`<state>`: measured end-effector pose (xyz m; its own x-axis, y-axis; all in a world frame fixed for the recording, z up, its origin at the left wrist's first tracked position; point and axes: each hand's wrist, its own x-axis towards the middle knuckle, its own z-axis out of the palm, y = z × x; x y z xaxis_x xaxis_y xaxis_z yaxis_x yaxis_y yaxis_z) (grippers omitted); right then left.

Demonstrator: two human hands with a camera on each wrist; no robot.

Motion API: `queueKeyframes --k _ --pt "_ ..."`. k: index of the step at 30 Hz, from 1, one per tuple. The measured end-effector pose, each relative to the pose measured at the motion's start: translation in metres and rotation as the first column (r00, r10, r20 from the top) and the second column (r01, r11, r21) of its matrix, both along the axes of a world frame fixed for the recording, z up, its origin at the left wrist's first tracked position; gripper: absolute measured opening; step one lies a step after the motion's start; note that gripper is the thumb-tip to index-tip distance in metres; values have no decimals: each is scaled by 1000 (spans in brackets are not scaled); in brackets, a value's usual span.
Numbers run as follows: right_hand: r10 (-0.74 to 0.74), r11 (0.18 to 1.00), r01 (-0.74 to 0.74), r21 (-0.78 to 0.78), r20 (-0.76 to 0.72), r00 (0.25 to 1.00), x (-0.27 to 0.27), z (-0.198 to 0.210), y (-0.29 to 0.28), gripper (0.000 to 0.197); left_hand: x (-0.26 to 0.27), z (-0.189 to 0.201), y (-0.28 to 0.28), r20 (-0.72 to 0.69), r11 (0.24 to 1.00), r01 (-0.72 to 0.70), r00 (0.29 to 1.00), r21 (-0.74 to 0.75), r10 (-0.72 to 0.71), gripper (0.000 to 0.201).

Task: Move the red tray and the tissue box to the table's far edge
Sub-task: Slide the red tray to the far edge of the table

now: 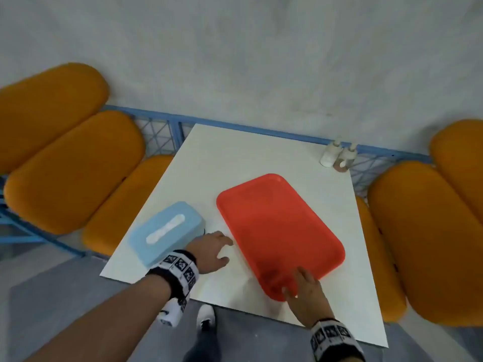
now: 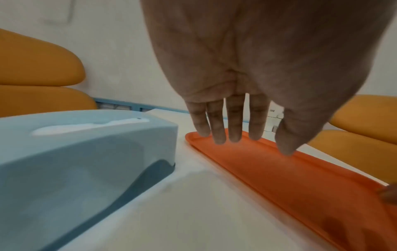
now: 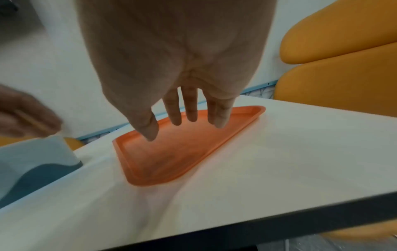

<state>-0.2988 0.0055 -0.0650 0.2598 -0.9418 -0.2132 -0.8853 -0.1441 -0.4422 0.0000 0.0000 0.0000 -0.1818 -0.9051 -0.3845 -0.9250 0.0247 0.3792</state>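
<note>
Several orange cushions [image 1: 68,163] flank a white square worktop [image 1: 261,158], the largest surface in view, which stands before a pale wall and a blue rail [image 1: 287,133]. The red tray [image 1: 277,226] lies flat on the worktop, right of centre and turned at an angle, its near corner close to the near edge and well short of the far edge. The tissue box [image 1: 167,231], pale blue with a white tissue showing in its top slot, sits near the left near corner, just beside the tray but apart from it. The left hand [image 1: 211,252] hovers over the bare worktop between box and tray, its grip spread with fingers straight, holding nothing (the left wrist view shows the fingers extended toward the tray's left rim). The right hand [image 1: 305,293] reaches over the tray's near corner, grip likewise spread; whether the fingertips touch the tray cannot be told. Two small bottles [image 1: 338,158] stand together at the far right corner.
</note>
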Motion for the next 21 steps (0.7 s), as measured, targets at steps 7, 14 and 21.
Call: queueKeyframes --k 7,14,21 --pt "74 989 -49 136 -187 980 22 -45 -4 98 -1 -32 -75 227 994 92 968 67 -105 80" --pt "83 994 -62 95 -238 968 24 -63 -7 87 10 -68 -148 293 967 132 936 220 -195 100" --pt "120 988 -85 130 -291 949 2 -56 -78 92 12 -81 -176 242 971 96 959 219 -150 76"
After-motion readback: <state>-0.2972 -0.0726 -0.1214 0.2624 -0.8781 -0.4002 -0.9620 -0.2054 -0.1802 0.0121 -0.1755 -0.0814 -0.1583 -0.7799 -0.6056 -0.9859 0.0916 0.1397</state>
